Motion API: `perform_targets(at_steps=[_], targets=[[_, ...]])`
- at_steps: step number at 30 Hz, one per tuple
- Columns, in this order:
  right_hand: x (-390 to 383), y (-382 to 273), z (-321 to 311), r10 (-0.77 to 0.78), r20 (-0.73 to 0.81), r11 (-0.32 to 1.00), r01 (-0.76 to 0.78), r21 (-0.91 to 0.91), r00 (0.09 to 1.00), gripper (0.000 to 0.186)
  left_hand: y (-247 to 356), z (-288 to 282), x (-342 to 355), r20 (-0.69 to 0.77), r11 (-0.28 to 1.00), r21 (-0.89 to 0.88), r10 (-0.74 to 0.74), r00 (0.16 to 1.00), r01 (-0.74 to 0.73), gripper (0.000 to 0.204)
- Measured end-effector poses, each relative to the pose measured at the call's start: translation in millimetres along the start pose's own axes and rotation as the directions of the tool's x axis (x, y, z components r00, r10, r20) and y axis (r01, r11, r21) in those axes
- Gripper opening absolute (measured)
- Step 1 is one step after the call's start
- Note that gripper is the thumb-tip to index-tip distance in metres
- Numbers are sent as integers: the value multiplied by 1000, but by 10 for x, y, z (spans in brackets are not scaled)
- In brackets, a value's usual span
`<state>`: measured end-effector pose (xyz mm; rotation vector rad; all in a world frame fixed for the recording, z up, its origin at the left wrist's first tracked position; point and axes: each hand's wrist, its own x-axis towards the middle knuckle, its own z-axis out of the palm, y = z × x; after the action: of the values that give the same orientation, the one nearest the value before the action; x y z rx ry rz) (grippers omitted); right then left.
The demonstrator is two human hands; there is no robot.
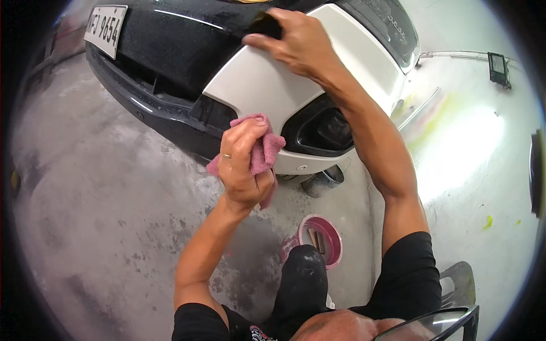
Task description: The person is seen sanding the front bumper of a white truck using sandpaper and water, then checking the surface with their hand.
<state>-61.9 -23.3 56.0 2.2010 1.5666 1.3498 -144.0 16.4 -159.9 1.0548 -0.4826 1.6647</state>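
A car's front end with a black hood (176, 48) and a white fender (273, 79) stands before me. My right hand (298, 42) is closed around a small dark pad (265, 26), its thumb on one side and fingers on the other. The pad rests where the hood meets the white panel; its exact kind does not show. Nearer to me, my left hand (242, 162) grips a bunched pink cloth (266, 149), held in front of the bumper corner. Right of the cloth lies the dark headlight opening (321, 128).
A pink basin (335, 238) with flat pieces inside stands on the concrete floor (131, 227) by my knee. Beyond it, a dark bucket (323, 183) sits under the bumper. A white wall with a floodlight (499, 69) rises at the right, and a grey plastic chair (459, 284) is behind my right arm.
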Motion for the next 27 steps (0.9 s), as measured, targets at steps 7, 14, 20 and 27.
perform_targets(at_steps=[7, 14, 20, 27], targets=[[-618, 419, -522, 85, 120, 984, -102, 143, 989, 38, -33, -32, 128, -55, 998, -19, -53, 997, 52, 49], [-630, 488, -584, 74, 212, 995, -86, 50, 974, 39, -37, 0, -12, 40, 999, 39, 14, 999, -16, 53], [-265, 351, -337, -33, 30, 992, 37, -119, 999, 42, 26, 183, -29, -59, 993, -53, -107, 993, 104, 43], [-957, 438, -627, 88, 125, 991, -100, 89, 988, 35, -91, 46, 2, 38, 999, 47, -28, 999, 26, 41]])
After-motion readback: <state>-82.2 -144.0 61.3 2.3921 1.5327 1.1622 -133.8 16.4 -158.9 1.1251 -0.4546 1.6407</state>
